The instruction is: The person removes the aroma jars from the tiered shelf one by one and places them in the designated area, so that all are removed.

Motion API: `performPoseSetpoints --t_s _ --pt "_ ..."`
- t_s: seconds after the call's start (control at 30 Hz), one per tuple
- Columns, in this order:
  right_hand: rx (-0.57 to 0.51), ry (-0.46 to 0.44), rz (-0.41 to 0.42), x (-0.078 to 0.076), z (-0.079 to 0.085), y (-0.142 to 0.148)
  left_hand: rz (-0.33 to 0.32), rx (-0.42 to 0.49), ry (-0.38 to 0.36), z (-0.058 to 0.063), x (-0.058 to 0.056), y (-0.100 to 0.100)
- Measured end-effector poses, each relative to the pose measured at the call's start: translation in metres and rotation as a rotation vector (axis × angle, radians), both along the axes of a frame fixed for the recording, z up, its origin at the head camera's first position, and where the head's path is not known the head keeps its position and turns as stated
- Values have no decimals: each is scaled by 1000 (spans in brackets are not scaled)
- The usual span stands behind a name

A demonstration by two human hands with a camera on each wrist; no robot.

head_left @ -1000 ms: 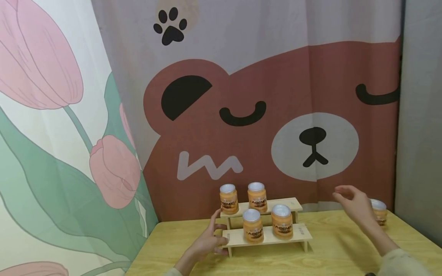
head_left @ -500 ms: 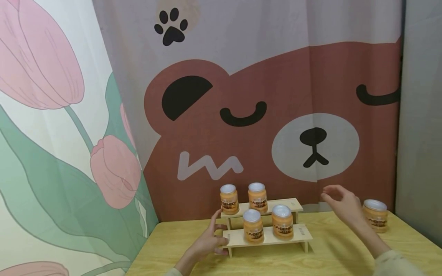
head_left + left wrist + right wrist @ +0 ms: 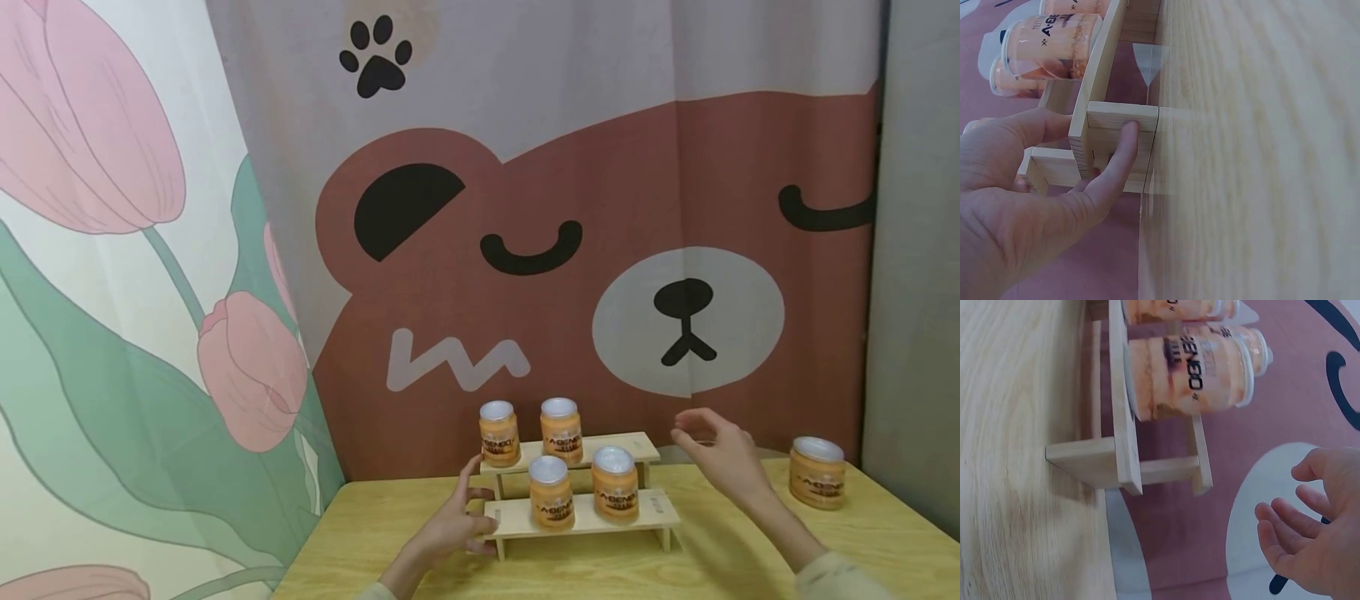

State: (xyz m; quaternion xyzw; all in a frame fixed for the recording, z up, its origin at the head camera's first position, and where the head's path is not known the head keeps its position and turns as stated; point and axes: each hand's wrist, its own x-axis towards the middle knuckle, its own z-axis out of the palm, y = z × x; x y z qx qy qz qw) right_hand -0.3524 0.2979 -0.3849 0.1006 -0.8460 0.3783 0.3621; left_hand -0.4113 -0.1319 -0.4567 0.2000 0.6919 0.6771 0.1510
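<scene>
My left hand (image 3: 453, 525) holds the left end of a two-step wooden display stand (image 3: 581, 515). In the left wrist view, a digit of the left hand (image 3: 1041, 187) lies along the stand's leg and others reach past the shelf end. Two orange jars with silvery tops, a left jar (image 3: 499, 437) and a right jar (image 3: 562, 433), stand on the upper step. The lower step bears two more, a left jar (image 3: 551, 496) and a right jar (image 3: 617, 487). My right hand (image 3: 723, 458) hovers right of the stand, holding nothing, fingers loosely bent.
Another orange jar (image 3: 817, 475) stands upright on the wooden table (image 3: 390, 508) at the far right, beyond my right forearm. A curtain with a bear print (image 3: 547, 333) hangs just behind the table, and a tulip-print curtain (image 3: 112, 375) hangs to the left.
My right hand has moved left toward the stand, so the jar on the far right, partly hidden before, shows fully. My left hand stays at the stand's end.
</scene>
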Motion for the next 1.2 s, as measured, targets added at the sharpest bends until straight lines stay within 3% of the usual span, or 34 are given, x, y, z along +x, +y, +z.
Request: performPoseSetpoints --t_s 0.47,0.8,1.03,1.2 --pt "-4 -21 105 5 2 -42 4 4 4 2 1 0" --pt "83 118 163 7 -4 -77 18 -3 2 3 3 0" --pt "67 91 193 4 -1 -97 38 5 6 2 4 -3" --pt "89 46 163 11 1 -100 26 -9 3 2 3 6"
